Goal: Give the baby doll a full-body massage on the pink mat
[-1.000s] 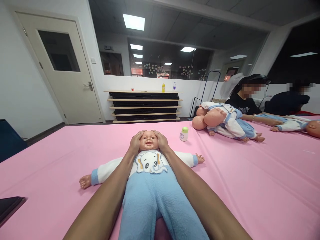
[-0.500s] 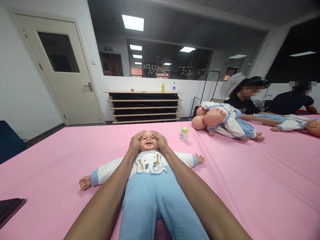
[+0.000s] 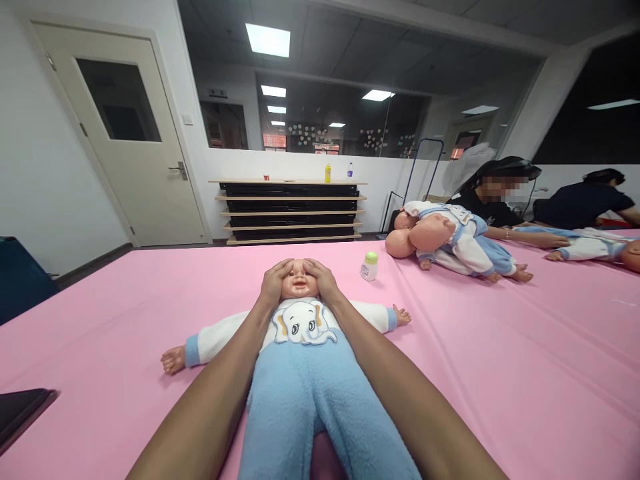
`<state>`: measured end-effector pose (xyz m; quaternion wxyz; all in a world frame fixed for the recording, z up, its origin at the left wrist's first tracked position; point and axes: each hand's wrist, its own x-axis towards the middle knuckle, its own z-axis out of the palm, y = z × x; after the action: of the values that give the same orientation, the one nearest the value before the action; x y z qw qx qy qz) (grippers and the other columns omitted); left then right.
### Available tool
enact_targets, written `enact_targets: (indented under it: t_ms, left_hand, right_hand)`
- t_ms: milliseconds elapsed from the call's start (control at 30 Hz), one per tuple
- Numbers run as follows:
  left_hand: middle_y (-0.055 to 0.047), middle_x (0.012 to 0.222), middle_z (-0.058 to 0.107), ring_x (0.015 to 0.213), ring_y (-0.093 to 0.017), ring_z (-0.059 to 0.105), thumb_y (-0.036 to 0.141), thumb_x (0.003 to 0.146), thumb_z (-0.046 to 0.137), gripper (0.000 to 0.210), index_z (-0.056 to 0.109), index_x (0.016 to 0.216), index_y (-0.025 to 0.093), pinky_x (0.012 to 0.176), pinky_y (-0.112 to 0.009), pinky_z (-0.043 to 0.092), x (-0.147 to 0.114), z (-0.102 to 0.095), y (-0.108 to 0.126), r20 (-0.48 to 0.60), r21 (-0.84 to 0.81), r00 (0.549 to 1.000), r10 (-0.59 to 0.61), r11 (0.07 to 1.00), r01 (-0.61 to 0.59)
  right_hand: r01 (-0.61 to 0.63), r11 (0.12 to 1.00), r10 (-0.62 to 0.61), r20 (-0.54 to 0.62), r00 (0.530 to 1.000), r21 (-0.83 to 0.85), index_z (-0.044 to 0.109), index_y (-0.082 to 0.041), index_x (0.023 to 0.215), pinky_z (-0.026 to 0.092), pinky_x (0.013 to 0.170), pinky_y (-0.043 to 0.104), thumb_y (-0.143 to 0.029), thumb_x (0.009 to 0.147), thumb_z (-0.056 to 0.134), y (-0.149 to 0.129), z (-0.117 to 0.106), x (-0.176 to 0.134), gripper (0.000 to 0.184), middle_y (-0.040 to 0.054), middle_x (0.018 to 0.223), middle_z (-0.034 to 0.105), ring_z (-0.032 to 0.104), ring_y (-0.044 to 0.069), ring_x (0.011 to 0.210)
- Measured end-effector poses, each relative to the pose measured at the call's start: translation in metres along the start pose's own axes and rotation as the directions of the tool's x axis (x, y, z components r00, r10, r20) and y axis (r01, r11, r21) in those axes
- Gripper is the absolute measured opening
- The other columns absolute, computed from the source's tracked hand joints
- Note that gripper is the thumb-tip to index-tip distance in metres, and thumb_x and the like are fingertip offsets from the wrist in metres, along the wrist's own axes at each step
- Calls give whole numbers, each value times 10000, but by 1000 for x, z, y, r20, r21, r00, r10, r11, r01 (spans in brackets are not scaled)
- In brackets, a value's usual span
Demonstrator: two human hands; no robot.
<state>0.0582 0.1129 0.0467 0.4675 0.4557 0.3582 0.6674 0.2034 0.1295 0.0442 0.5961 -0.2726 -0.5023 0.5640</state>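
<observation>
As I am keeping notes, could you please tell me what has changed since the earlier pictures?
The left hand and right hand have shifted inward on the doll, covering more of its face. Nothing was visibly taken up or let go. The doll's body and the bottle stayed put.

Doll (image 3: pixel 303 377) with eyes behind fingers (image 3: pixel 313 268) and feet beyond the bottom edge, print on bottle (image 3: pixel 369 268) illegible

no words, numbers or brand names can be read. a small white bottle with a green cap (image 3: pixel 369 268), on the pink table (image 3: pixel 525 360), bears a label whose print is too tiny to make out. farther back, a bottle's purple label (image 3: pixel 350 173) and a black shirt's pale print (image 3: pixel 491 221) are illegible too.
</observation>
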Motion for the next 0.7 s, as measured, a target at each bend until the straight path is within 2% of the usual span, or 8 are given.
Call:
enact_targets:
  t_ms: [167,267,400,533,700]
  left_hand:
    - [-95,1130,697,1135,-295,586,416,711,695,390,733,991,147,1018,-413,423,2,-2,-2,-35,1,999,20,1000,-20]
    - [-93,1078,706,1048,-287,624,434,719,699,420,717,1029,150,966,-426,459,-1,-1,-1,2,0,1000,3,1000,-3]
    - [-98,1076,702,943,-262,659,380,651,783,524,681,1112,152,903,-426,497,-5,1,0,55,0,998,-21,1000,21]
    - [-106,1127,692,1021,-268,642,391,664,773,504,689,1095,142,956,-417,472,-2,0,-1,30,-1,1000,-5,1000,5]
    - [-106,1150,692,1139,-288,586,412,696,727,401,732,990,139,1028,-405,420,2,-1,-2,-35,8,999,34,999,-34]
  right_hand:
    - [39,999,-40,-103,994,-19,722,-197,935,402,1018,334,-421,744,648,4,-3,5,304,34,1096,701,563,214,1136]
    - [27,999,-29,-91,995,-20,718,-200,949,431,980,343,-449,742,657,4,-3,1,329,32,1042,711,587,221,1081]
    - [-10,1000,9,-17,1000,-9,689,-194,1036,484,879,344,-409,637,780,0,-1,-4,462,31,975,714,631,215,943]
    - [-9,1000,9,9,1000,11,682,-190,1045,485,879,343,-417,660,768,-1,0,-3,455,33,984,713,638,202,918]
    - [14,1000,-13,-39,999,23,700,-183,1014,455,948,355,-449,720,694,5,-3,5,397,49,1045,710,616,215,1025]
